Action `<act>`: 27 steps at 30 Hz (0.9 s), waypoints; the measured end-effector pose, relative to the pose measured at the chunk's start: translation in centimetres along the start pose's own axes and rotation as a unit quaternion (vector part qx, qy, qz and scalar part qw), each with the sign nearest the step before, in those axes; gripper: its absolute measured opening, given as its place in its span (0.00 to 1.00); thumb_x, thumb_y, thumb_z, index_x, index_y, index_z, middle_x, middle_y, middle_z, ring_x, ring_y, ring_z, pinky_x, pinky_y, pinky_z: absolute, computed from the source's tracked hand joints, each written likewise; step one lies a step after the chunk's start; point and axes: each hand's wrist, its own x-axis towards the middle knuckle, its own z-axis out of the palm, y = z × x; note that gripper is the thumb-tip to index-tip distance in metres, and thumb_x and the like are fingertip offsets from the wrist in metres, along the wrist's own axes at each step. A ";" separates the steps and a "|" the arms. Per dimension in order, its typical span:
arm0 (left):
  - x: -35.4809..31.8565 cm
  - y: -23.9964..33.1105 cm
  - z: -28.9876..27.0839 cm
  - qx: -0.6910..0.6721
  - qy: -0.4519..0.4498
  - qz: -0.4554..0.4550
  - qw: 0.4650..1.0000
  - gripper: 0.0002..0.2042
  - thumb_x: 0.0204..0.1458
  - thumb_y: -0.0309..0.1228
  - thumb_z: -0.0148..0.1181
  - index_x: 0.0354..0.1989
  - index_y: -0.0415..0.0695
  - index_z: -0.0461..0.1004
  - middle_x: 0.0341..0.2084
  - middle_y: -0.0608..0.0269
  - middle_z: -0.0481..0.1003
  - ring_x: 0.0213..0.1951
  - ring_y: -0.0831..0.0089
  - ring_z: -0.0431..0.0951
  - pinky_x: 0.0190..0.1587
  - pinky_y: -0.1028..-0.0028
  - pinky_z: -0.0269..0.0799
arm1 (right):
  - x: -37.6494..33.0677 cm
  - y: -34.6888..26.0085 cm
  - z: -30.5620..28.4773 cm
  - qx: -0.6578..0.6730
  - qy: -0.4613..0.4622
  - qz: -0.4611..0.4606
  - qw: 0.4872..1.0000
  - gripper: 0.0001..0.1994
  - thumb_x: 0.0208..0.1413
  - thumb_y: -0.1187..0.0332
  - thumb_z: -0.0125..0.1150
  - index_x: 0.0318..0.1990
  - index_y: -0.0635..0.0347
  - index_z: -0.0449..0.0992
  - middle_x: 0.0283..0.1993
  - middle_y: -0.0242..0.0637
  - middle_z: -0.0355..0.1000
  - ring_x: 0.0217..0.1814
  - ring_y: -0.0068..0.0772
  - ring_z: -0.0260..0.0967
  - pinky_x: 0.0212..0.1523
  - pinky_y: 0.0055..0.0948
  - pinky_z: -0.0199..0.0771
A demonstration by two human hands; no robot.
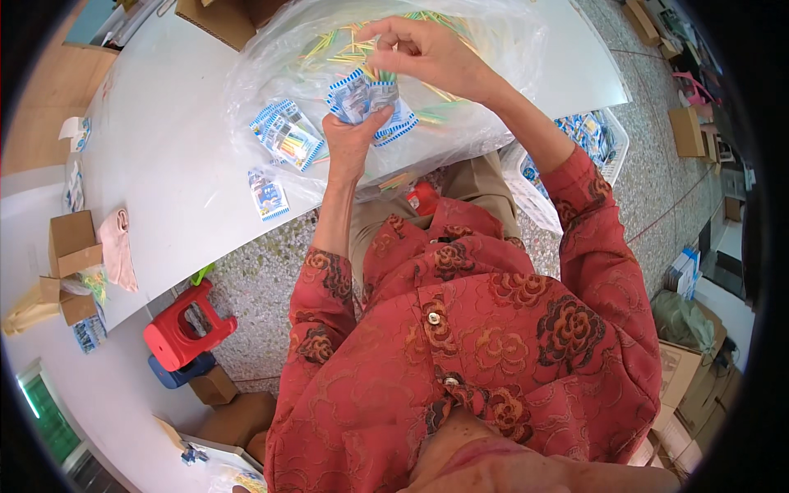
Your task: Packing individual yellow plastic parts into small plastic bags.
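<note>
My left hand (351,141) is closed around a small blue-and-white plastic packet (352,95), thumb across its front. The tips of thin coloured sticks show at the packet's top edge. Just above it hovers my right hand (431,56), its index finger stretched out and its thumb apart, with nothing visible between them. Beyond both hands, loose thin yellow, green and orange sticks (337,48) lie on a clear plastic sheet (246,78). Left of my left hand are several similar packets (289,135), and another packet (269,195) lies nearer the table edge.
The white table (177,156) spreads in front of me. A white basket (618,135) full of packets stands on my right. Left of my legs is a red plastic stool (177,333) on the floor. A cardboard box (215,25) sits at the table's far side.
</note>
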 end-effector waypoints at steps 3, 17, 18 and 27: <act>0.0 0.2 -0.2 -0.006 -0.001 0.005 1.000 0.14 0.39 0.20 0.64 0.37 0.37 0.74 0.31 0.64 0.76 0.31 0.79 0.74 0.35 0.79 0.70 | 0.1 0.2 -0.6 0.067 0.020 0.043 0.997 0.14 0.53 0.68 0.54 0.47 0.60 0.69 0.29 0.25 0.67 0.29 0.12 0.60 0.30 0.15 0.61; -0.4 0.1 -1.2 -0.024 0.019 -0.002 1.000 0.14 0.40 0.21 0.63 0.38 0.37 0.74 0.32 0.64 0.76 0.31 0.80 0.74 0.35 0.79 0.70 | -1.6 4.0 1.1 -0.016 0.072 0.011 0.997 0.05 0.53 0.70 0.55 0.34 0.61 0.72 0.30 0.25 0.68 0.33 0.13 0.64 0.34 0.17 0.67; -0.5 0.1 -1.3 -0.030 0.026 0.003 0.999 0.13 0.41 0.22 0.63 0.39 0.38 0.74 0.32 0.64 0.76 0.31 0.80 0.74 0.36 0.79 0.69 | -1.6 4.2 1.0 0.002 0.073 0.019 0.997 0.05 0.53 0.70 0.55 0.35 0.61 0.72 0.30 0.25 0.68 0.33 0.13 0.64 0.34 0.17 0.67; -2.1 0.2 -3.7 -0.082 0.101 0.027 0.991 0.10 0.47 0.24 0.59 0.40 0.40 0.73 0.33 0.66 0.75 0.33 0.81 0.74 0.36 0.79 0.70 | -0.2 3.0 1.4 0.105 0.149 -0.027 0.983 0.04 0.57 0.71 0.49 0.38 0.60 0.67 0.30 0.27 0.68 0.32 0.14 0.64 0.32 0.17 0.68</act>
